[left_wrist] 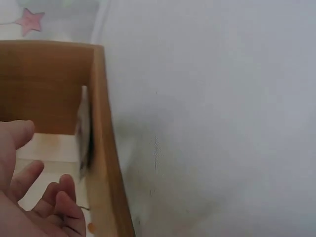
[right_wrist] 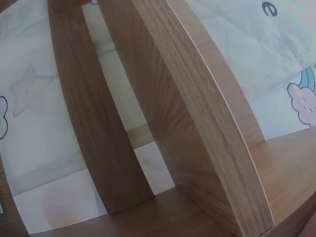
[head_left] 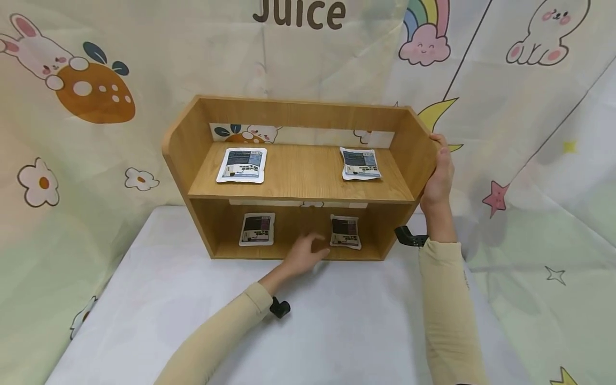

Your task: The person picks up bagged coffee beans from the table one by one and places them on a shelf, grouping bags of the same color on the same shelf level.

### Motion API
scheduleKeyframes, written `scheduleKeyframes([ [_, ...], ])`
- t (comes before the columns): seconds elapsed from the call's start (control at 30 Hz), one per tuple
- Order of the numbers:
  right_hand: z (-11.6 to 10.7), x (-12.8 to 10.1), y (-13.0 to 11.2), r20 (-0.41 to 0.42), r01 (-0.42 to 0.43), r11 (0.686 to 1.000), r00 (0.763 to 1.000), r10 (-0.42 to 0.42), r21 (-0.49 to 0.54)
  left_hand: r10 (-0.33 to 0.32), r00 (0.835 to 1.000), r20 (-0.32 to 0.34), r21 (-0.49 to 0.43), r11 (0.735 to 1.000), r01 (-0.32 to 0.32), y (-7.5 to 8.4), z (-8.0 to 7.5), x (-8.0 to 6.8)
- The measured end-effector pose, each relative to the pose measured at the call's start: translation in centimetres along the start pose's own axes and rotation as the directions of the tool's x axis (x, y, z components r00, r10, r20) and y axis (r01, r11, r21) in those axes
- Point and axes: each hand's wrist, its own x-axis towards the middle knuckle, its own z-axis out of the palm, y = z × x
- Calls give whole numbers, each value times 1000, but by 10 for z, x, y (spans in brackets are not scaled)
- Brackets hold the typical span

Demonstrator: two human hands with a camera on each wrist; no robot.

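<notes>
A two-tier wooden shelf (head_left: pixel 308 199) stands on a white-covered table. My right hand (head_left: pixel 439 176) grips the shelf's right side panel (right_wrist: pixel 207 133), with the fingers at its outer edge. My left hand (head_left: pixel 305 254) is at the front of the lower tier, fingers loosely bent and holding nothing. Just right of its fingertips is a white pouch with a dark label (head_left: pixel 345 232); the left wrist view shows a pouch (left_wrist: pixel 84 133) edge-on beside that hand. A second dark-labelled pouch (head_left: pixel 257 229) rests on the lower tier's left.
On the upper tier are two white pouches with blue labels, one on the left (head_left: pixel 242 165) and one on the right (head_left: pixel 360 163). A cartoon-printed cloth (head_left: pixel 308 59) hangs behind the shelf. The white table surface (head_left: pixel 346 315) stretches in front of it.
</notes>
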Motion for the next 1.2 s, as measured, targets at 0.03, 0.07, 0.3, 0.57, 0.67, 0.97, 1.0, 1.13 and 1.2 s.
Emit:
scheduleKeyframes([
  [0.03, -1, 1, 0, 2, -1, 1000, 1000, 1, 1, 7, 1000, 8, -12, 1000, -6, 1, -4, -5],
  [0.07, -2, 1, 1, 4, -2, 1000, 1000, 2, 0, 10, 1000, 17, -26, 1000, -10, 1, -8, -11],
  [0.3, -7, 1, 4, -20, -19, 1000, 1000, 18, -20, 14, 999, 49, -50, 999, -11, -16, -27, -52],
  [0.57, -4, 3, 7, 11, -9, 1000, 1000, 9, -21, -32, 999, 12, -13, 999, 32, -44, -51, -93],
  [0.67, -4, 2, 7, 6, -5, 1000, 1000, 5, -15, -56, 998, 7, -15, 998, 56, -52, -59, -107],
  [0.97, -5, 2, 6, -10, -27, 999, 1000, 26, -33, -117, 993, -34, -12, 993, 117, -70, -86, -130],
  [1.0, -5, 1, 6, -15, -40, 998, 999, 39, -48, -121, 992, -39, -6, 993, 120, -73, -90, -132],
  [1.13, -9, -3, 3, -32, -108, 988, 994, 105, -107, -134, 989, -56, 16, 991, 136, -81, -106, -137],
  [1.2, -11, -5, 2, -29, -111, 984, 994, 108, -137, -138, 989, -57, 27, 990, 140, -84, -112, -140],
])
